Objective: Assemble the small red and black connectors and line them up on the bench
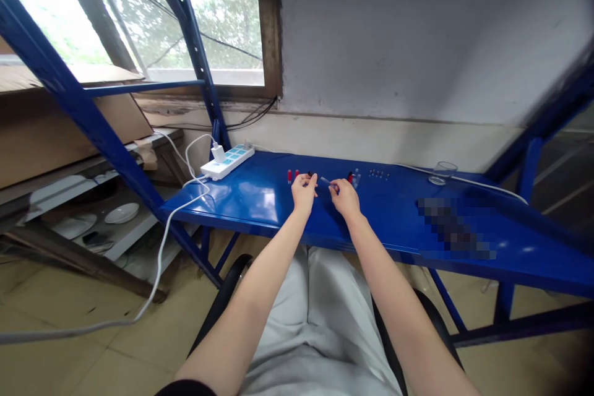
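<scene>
Both my hands work close together above the blue tabletop (260, 167). My left hand (304, 192) is closed in a pinch, with a small dark piece (310, 174) showing at its fingertips. My right hand (346, 197) pinches a small clear tube (326, 181), whose free end points toward the left hand. Just behind the left hand stand a small red-topped tube (289, 177) and another red piece (297, 173). Beyond the right hand are a red-and-black piece (350, 177) and some clear tubes (356, 178), partly hidden by the fingers.
Several tiny pieces (378, 174) lie in rows to the right. Farther right are a clear glass cup (443, 173) and a pixelated dark object (452, 229). A white power strip (228, 162) with a plugged-in white cable sits at the table's left end. Blue frame posts rise on both sides.
</scene>
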`<state>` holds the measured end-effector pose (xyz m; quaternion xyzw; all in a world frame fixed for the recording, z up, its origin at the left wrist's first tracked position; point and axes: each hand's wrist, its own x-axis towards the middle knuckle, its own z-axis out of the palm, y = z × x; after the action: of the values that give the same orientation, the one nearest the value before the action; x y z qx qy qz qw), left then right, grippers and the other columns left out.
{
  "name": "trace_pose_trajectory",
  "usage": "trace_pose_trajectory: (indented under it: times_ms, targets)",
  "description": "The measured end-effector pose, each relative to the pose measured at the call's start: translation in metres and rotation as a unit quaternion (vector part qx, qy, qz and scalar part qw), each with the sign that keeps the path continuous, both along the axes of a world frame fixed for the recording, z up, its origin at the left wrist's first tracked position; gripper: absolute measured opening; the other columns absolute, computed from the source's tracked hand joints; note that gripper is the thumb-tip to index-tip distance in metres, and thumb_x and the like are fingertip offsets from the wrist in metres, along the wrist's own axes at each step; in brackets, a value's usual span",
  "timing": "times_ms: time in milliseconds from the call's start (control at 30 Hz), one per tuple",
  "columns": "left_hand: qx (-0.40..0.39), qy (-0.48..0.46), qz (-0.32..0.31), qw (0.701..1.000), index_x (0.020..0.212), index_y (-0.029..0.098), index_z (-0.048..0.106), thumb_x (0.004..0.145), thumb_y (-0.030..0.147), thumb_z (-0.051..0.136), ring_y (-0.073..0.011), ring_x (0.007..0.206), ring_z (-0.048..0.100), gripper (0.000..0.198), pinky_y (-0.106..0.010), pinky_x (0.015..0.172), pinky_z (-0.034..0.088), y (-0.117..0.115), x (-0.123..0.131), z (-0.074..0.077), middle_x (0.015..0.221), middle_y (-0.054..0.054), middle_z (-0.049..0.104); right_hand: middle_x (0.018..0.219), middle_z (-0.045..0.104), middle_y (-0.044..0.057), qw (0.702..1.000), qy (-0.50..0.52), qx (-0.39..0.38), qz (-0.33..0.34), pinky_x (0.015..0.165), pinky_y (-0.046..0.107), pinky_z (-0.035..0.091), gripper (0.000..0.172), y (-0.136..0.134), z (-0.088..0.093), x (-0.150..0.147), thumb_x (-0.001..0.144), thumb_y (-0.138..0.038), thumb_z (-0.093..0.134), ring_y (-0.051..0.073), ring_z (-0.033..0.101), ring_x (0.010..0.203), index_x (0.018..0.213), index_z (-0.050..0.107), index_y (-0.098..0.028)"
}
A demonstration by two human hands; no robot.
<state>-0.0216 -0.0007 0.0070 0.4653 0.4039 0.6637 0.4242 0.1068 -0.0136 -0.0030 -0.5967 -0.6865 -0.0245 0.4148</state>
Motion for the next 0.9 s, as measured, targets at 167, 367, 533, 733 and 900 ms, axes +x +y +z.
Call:
trace_pose_trajectory:
  times_ms: [167,367,533,733,900]
  targets:
    - [-0.007,0.036,-0.029,0.999,0.080,0.015,0.054,0.069,0.042,0.065,-0.0033,0.040,0.045,0.031,-0.017,0.041,0.036,0.001,0.002,-0.004,0.065,0.002,0.058,0.078,0.064,0.008,0.983,0.061,-0.126,-0.116,0.061,0.029,0.043,0.015,-0.001,0.006,0.013,0.076,-0.024,0.052,0.020,0.059,0.071,0.086,0.062,-0.020]
    - [-0.004,0.130,-0.055,0.990,0.074,0.014,0.063,0.067,0.035,0.067,-0.0083,0.053,0.052,0.022,-0.021,0.053,0.043,-0.003,0.006,-0.005,0.068,-0.002,0.062,0.084,0.067,0.014,0.948,0.068,-0.227,-0.213,0.063,0.034,0.045,0.013,0.004,0.029,0.057,0.069,-0.024,0.061,0.026,0.063,0.076,0.078,0.067,-0.017]
    - [0.032,0.213,-0.081,0.973,0.069,0.016,0.066,0.062,0.033,0.070,-0.0122,0.060,0.055,0.019,-0.025,0.061,0.044,0.002,0.014,-0.005,0.066,-0.003,0.064,0.082,0.068,0.013,0.936,0.051,-0.261,-0.230,0.062,0.033,0.045,0.014,0.010,0.028,0.076,0.069,-0.027,0.062,0.026,0.064,0.077,0.077,0.069,-0.018]
    - [0.059,0.328,-0.080,0.939,0.064,0.017,0.066,0.062,0.028,0.071,-0.0145,0.059,0.056,0.013,-0.027,0.061,0.044,0.024,0.048,0.005,0.063,-0.004,0.063,0.081,0.069,0.011,0.958,0.023,-0.196,-0.210,0.067,0.031,0.044,0.017,0.012,0.008,0.068,0.073,-0.032,0.058,0.023,0.064,0.079,0.077,0.069,-0.019]
    - [0.060,0.386,-0.058,0.919,0.061,0.018,0.064,0.064,0.024,0.069,-0.0157,0.061,0.056,0.009,-0.027,0.063,0.042,0.035,0.075,0.004,0.063,-0.004,0.061,0.083,0.069,0.012,0.958,-0.004,-0.188,-0.215,0.073,0.034,0.042,0.018,0.007,0.007,0.063,0.076,-0.031,0.055,0.024,0.063,0.082,0.079,0.069,-0.019]
